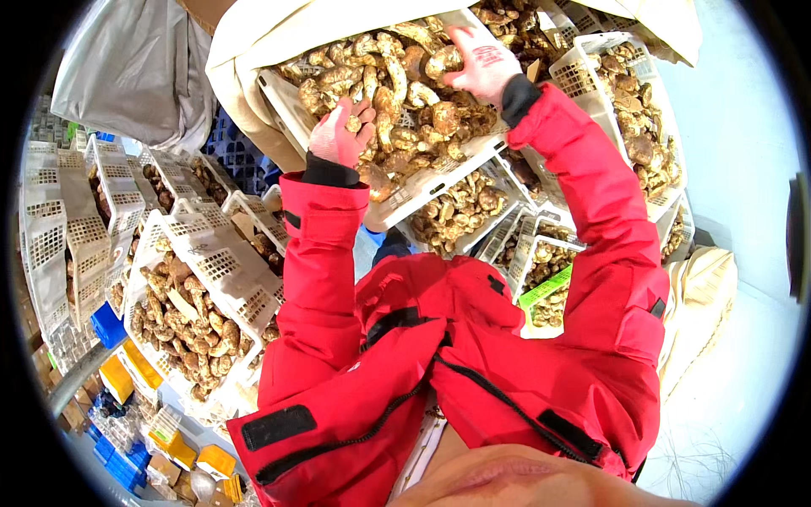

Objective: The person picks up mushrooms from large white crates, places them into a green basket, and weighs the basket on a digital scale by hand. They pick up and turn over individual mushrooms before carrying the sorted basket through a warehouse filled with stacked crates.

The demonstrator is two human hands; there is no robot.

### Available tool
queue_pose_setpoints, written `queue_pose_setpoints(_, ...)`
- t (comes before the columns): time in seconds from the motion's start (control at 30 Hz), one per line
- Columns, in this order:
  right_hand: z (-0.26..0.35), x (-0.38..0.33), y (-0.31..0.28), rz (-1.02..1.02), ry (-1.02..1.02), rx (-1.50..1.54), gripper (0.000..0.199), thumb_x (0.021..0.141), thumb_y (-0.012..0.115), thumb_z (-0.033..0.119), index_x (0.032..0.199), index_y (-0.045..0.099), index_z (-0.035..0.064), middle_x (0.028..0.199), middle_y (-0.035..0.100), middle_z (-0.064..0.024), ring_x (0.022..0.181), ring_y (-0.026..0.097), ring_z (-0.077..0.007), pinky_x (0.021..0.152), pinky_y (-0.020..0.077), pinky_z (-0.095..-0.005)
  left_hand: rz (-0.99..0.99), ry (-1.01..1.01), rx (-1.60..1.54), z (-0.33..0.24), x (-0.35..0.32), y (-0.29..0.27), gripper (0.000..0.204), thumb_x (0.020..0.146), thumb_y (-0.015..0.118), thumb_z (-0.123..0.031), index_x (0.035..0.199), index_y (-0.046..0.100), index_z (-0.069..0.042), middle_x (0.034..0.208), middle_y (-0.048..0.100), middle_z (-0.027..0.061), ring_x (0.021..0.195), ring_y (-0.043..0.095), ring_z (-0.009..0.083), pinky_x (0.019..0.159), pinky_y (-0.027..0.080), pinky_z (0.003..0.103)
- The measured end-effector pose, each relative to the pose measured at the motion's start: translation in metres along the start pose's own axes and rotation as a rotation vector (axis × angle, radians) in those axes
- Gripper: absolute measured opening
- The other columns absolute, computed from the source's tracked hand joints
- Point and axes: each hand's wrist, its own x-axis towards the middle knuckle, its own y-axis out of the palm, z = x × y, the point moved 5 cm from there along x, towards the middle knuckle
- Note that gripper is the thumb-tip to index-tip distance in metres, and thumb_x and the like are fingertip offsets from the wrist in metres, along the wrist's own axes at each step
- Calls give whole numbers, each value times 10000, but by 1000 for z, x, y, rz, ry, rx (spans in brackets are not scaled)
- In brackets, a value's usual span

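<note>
Both my hands wear pink gloves and are over a white plastic crate (439, 179) heaped with brown and cream mushrooms (387, 110). My left hand (336, 135) is at the crate's left side, palm turned up and fingers curled around a small mushroom (353, 124). At the far side, my right hand (486, 69) has its thumb and fingers around a mushroom cap (444, 61) on top of the heap. The undersides of its fingers are partly hidden.
More mushroom crates stand to the right (638, 118), below the front edge (456, 211), and at the left (190, 313). A pale cloth (270, 42) drapes the crate's far left side; a grey sheet (139, 76) hangs beyond. Blue and yellow boxes (118, 378) lie lower left.
</note>
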Motion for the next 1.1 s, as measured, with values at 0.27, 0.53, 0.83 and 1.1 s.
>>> queue_pose_setpoints(0.27, -1, -1, 13, 157, -91, -231, 653, 681, 669, 244, 1234, 355, 95, 1094, 477, -152, 986, 501, -298, 820, 423, -362, -293, -62, -16, 8, -4, 15, 438, 834, 528, -248, 1199, 380, -57, 1178, 438, 137, 1055, 422, 342, 866, 382, 464)
queue_pose_setpoints(0.53, 48, -37, -26, 132, -207, 114, 645, 593, 696, 227, 1159, 438, 57, 994, 525, -163, 946, 509, -302, 799, 427, -356, -268, 627, 523, -45, -68, 82, 485, 749, 547, -17, 1188, 354, 56, 1167, 424, 161, 1064, 452, 240, 882, 392, 324)
queue_pose_setpoints(0.83, 44, 10, -2, 58, -200, 118, 593, 664, 650, 304, 1156, 442, 45, 1101, 496, -157, 1034, 467, -297, 839, 407, -339, -342, 991, 1590, -67, -64, 91, 480, 711, 605, -152, 1146, 449, -25, 1152, 425, 225, 1079, 391, 383, 904, 333, 428)
queue_pose_setpoints(1.1, 11, 44, 61, 183, -166, -369, 627, 660, 663, 432, 1131, 443, 81, 1055, 533, -114, 1087, 434, -271, 937, 288, -413, 54, 961, 1793, -57, -46, 94, 493, 700, 583, -73, 1174, 449, -91, 1201, 442, 148, 1115, 381, 359, 922, 334, 425)
